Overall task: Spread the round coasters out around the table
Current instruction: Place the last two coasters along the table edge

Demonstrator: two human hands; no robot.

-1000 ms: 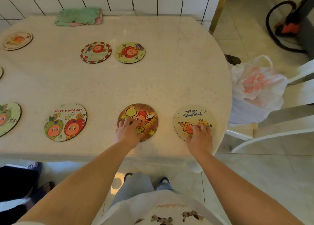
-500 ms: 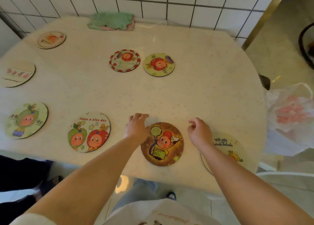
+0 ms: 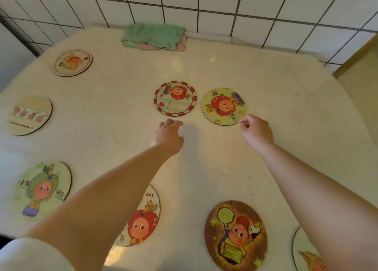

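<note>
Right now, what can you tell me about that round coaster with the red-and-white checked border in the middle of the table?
The red-bordered coaster is a thin, flat disc, seemingly wood or board, lying face up on the pale speckled table. Red and white blocks ring its edge; inside is a cartoon red round-faced character above a pale greenish band. It sits near the table's centre, close beside the yellow coaster but not touching it. The left hand reaches toward its near edge, fingertips just short; nothing touches it.
</note>
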